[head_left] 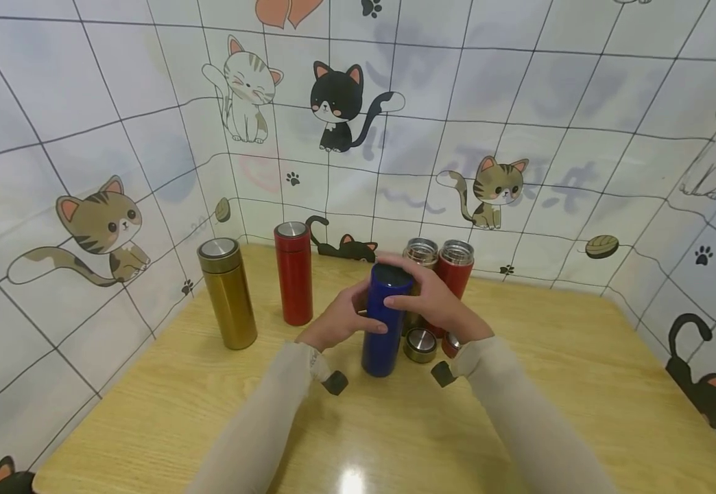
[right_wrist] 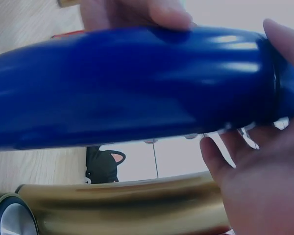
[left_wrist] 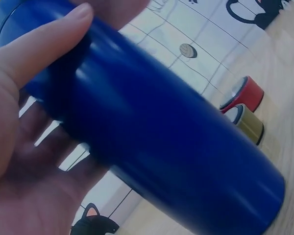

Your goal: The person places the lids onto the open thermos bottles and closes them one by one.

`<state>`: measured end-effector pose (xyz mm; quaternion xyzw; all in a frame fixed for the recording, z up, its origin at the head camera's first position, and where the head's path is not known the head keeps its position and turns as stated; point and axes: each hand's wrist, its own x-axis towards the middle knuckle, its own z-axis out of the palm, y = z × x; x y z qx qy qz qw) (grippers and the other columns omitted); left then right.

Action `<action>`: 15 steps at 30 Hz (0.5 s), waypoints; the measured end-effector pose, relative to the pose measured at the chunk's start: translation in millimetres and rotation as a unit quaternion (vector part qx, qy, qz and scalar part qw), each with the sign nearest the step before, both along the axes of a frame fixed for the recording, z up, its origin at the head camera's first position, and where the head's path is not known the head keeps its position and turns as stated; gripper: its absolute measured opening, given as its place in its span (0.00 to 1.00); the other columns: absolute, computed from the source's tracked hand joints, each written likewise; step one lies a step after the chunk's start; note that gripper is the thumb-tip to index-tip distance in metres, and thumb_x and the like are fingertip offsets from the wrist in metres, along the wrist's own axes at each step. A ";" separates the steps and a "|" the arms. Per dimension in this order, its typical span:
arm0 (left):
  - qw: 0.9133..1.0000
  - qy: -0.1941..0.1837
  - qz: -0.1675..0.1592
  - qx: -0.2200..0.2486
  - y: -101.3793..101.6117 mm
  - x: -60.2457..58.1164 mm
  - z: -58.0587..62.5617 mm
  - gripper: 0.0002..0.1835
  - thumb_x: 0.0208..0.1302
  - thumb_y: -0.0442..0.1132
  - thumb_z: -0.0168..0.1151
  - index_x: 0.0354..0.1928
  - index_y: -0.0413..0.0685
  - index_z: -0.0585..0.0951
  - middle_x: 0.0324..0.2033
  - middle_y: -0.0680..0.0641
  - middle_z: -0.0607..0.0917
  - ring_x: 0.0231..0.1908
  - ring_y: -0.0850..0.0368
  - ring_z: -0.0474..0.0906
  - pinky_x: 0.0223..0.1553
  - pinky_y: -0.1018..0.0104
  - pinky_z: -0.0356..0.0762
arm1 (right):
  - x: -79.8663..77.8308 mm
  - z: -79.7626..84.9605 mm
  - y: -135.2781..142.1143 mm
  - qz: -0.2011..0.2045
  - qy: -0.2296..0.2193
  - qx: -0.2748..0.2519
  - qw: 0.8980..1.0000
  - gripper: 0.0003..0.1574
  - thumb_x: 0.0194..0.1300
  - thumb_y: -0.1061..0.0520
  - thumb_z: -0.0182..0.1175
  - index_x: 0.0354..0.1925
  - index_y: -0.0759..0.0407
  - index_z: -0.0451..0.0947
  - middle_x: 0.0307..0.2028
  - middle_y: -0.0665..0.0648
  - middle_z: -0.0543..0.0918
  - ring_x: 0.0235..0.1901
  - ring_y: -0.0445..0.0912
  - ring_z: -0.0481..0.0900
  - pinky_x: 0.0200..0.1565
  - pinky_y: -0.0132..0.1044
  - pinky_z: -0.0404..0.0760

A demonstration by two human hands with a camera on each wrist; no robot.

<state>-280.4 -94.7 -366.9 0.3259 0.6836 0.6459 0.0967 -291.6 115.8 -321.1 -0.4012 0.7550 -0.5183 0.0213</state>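
A blue thermos (head_left: 383, 350) with a dark-topped lid is upright over the middle of the table; whether its base touches the wood I cannot tell. My left hand (head_left: 338, 320) grips its body from the left, thumb across the front. On the upper right, my right hand (head_left: 437, 300) holds it around the lid (right_wrist: 290, 88), thumb and fingers on opposite sides. Just behind stand a gold thermos (head_left: 421, 252) and a red thermos (head_left: 455, 274), both uncapped and partly hidden by my right hand. Their gold lid (head_left: 420, 345) and red lid (head_left: 451, 345) lie in front of them.
On the left of the wooden table (head_left: 166, 405) stand a capped gold thermos (head_left: 230, 295) and a capped red thermos (head_left: 294, 278). Walls with a cat-print covering (head_left: 395, 185) close off the back and sides.
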 end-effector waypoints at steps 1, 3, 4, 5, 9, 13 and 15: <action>1.000 -0.006 -0.009 0.003 -1.0 -0.6 0.1 0.43 0.56 0.25 0.68 0.73 0.47 0.60 0.61 0.42 0.75 0.58 0.48 0.74 0.58 0.53 0.72 | -0.6 0.5 1.4 0.016 -0.007 -0.004 1.000 0.41 0.63 0.63 0.63 0.72 0.54 0.61 0.67 0.56 0.66 0.61 0.54 0.70 0.58 0.54 0.71; 1.000 -0.017 -0.019 0.001 -2.8 -0.7 0.6 0.43 0.56 0.24 0.67 0.72 0.45 0.61 0.61 0.41 0.76 0.58 0.48 0.74 0.58 0.53 0.73 | -1.2 1.0 3.3 0.037 -0.021 -0.009 0.999 0.41 0.63 0.64 0.62 0.72 0.56 0.61 0.67 0.57 0.66 0.61 0.54 0.69 0.59 0.54 0.70; 0.999 -0.024 -0.023 0.002 -3.3 -0.5 1.2 0.42 0.56 0.24 0.67 0.72 0.44 0.61 0.61 0.41 0.76 0.58 0.47 0.74 0.58 0.53 0.73 | -1.1 1.4 3.7 0.042 -0.026 -0.009 0.999 0.41 0.63 0.65 0.62 0.72 0.56 0.61 0.67 0.57 0.66 0.62 0.54 0.69 0.59 0.54 0.70; 0.999 -0.030 -0.026 0.001 -3.7 -0.2 1.5 0.42 0.56 0.24 0.67 0.72 0.43 0.61 0.61 0.41 0.75 0.59 0.47 0.74 0.58 0.53 0.73 | -1.0 1.5 4.0 0.046 -0.030 -0.011 0.998 0.41 0.63 0.65 0.62 0.72 0.56 0.61 0.67 0.58 0.67 0.62 0.54 0.69 0.59 0.55 0.70; 0.999 -0.037 -0.025 -0.003 -3.4 2.1 2.6 0.42 0.57 0.25 0.67 0.72 0.44 0.61 0.62 0.41 0.75 0.59 0.48 0.73 0.59 0.53 0.72 | 2.7 3.0 3.2 0.034 -0.026 -0.011 0.999 0.41 0.62 0.66 0.63 0.71 0.55 0.63 0.66 0.59 0.68 0.61 0.54 0.70 0.59 0.55 0.70; 1.000 -0.026 -0.010 -0.007 -2.1 3.5 1.9 0.42 0.57 0.26 0.68 0.73 0.45 0.61 0.61 0.42 0.75 0.59 0.48 0.73 0.59 0.53 0.71 | 3.1 2.3 2.1 0.014 -0.004 -0.008 1.000 0.41 0.61 0.64 0.65 0.71 0.54 0.64 0.66 0.58 0.69 0.61 0.54 0.71 0.59 0.55 0.70; 1.000 -0.021 0.003 -0.008 -1.4 4.7 1.7 0.42 0.57 0.27 0.68 0.73 0.46 0.60 0.62 0.43 0.75 0.59 0.49 0.73 0.59 0.53 0.71 | 1.4 -0.1 2.3 -0.006 0.014 0.001 1.000 0.41 0.61 0.61 0.66 0.70 0.50 0.65 0.65 0.56 0.70 0.61 0.53 0.70 0.59 0.55 0.69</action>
